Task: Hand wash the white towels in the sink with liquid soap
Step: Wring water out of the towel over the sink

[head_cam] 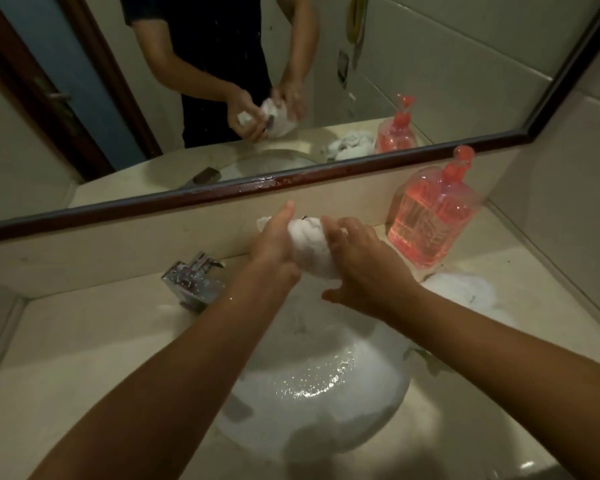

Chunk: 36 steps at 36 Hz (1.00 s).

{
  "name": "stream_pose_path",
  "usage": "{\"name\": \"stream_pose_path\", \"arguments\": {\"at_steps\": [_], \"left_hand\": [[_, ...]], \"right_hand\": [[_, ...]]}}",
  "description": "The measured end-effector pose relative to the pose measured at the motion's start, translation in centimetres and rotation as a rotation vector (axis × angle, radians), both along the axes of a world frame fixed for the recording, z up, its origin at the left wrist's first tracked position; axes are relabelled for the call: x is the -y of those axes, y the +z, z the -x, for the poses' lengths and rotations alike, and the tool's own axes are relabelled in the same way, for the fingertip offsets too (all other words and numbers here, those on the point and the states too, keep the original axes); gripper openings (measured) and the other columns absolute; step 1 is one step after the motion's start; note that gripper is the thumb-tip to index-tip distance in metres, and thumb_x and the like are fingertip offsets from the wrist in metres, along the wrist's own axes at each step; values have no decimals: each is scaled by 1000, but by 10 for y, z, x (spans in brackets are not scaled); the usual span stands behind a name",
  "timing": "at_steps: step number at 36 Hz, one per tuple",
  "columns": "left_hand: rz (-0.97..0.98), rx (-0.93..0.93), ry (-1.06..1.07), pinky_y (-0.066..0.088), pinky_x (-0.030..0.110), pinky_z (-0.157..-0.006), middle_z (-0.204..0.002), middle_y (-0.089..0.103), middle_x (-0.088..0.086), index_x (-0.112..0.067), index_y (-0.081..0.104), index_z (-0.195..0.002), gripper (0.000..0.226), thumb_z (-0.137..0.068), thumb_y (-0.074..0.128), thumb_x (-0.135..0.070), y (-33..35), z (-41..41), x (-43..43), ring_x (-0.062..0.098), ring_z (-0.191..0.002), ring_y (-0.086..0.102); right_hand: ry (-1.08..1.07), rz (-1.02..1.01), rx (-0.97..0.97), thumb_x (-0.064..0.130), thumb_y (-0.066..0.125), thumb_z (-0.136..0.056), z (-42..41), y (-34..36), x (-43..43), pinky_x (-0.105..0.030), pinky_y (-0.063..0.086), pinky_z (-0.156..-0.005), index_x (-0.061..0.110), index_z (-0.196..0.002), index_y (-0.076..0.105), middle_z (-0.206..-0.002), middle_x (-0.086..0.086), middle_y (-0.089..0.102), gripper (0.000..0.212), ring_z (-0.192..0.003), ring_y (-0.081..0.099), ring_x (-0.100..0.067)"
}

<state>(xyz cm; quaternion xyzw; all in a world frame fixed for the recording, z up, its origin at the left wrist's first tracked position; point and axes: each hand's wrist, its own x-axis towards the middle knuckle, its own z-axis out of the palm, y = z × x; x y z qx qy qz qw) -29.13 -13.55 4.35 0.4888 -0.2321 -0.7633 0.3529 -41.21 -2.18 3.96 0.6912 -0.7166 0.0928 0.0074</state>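
A bunched white towel point(312, 252) is held between two hands above the sink point(326, 420), so that drips fall into the basin. The left hand point(274, 245) is closed round the towel's left end, thumb raised. Its fingers are hidden behind the cloth but are seen curled round it in the mirror point(430, 64). The right hand point(364, 268) is laid over the towel's right end, fingers bent over the top and thumb splayed clear. Such a hold suits rubbing or wringing, which is judged to be the step in hand. Just beyond the right hand, a pink soap bottle point(430, 220) is stood within easy reach on the surface point(84, 341). A second towel point(465, 289) is left lying to the right of that hand, probably awaiting its turn. A tap point(191, 277) is fixed to the left of the left hand.
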Motion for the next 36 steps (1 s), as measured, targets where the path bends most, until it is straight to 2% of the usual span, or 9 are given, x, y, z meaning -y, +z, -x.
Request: {"name": "stream_pose_path", "arguments": {"at_steps": [6, 12, 14, 17, 19, 21, 26, 31, 36], "left_hand": [[135, 126, -65, 63, 55, -90, -108, 80, 10, -16, 66, -114, 97, -40, 89, -75, 15, 4, -7, 33, -95, 79], [433, -66, -400, 47, 33, -70, -72, 59, -5, -20, 62, -97, 58, -68, 70, -70, 23, -26, 0, 9, -65, 59], [474, -213, -456, 56, 39, -84, -104, 71, 2, -17, 61, -126, 72, -72, 81, -61, 16, -27, 0, 15, -93, 69], [384, -545, -564, 52, 57, -109, -156, 48, 15, -21, 21, -168, 133, -65, 96, -59, 9, -15, -1, 37, -140, 54], [379, -708, -629, 39, 69, -116, -171, 27, 15, -32, 10, -169, 136, -66, 94, -60, 8, -7, -2, 43, -153, 37], [419, -768, -645, 42, 67, -112, -164, 42, 12, -31, 27, -163, 116, -71, 93, -54, 9, 0, -3, 38, -146, 48], [405, -723, -599, 32, 65, -116, -92, 70, 0, -24, 75, -95, 39, -63, 97, -21, 19, -3, 5, 25, -101, 72], [334, -634, -559, 63, 42, -82, -82, 66, 0, -18, 64, -98, 59, -50, 97, -11, 35, -6, 0, 23, -88, 73], [332, -535, -496, 63, 34, -71, -73, 63, -1, -16, 58, -98, 19, -80, 59, -8, 52, -6, -14, 18, -75, 71]], "right_hand": [[-180, -18, 353, 24, 92, -60, 9, -7, 14, -50, 58, -87, 23, -161, 30, -127, -13, 64, 118, -115, 63, -38], [-124, -153, 1535, 8, 84, -50, 7, 28, -12, -36, 55, -58, 15, -110, 71, -84, -6, 72, 62, -70, 67, -19], [-70, -365, 1943, 16, 87, -40, 4, 29, -23, -34, 59, -59, 6, -107, 72, -85, -12, 73, 70, -70, 71, -26], [131, -655, 2266, 33, 98, -49, -5, 26, -31, -36, 62, -64, 1, -114, 72, -92, -17, 74, 76, -78, 75, -33], [247, -783, 2453, 35, 94, -68, -11, 21, -31, -37, 63, -65, -2, -125, 66, -97, -22, 72, 74, -80, 75, -37], [357, -847, 2608, 32, 87, -81, -14, 17, -32, -40, 64, -68, -5, -135, 56, -103, -27, 69, 72, -85, 73, -41], [296, -830, 2663, 25, 86, -78, -10, 21, -38, -35, 59, -62, -5, -127, 64, -106, -26, 66, 62, -83, 70, -37], [61, -815, 2634, 23, 99, -63, -2, 38, -45, -30, 56, -55, -5, -120, 67, -101, -22, 65, 71, -75, 69, -32], [51, -832, 2508, 40, 109, -47, -1, 57, -52, -29, 60, -61, 0, -116, 76, -102, -19, 66, 87, -79, 71, -30]]}}
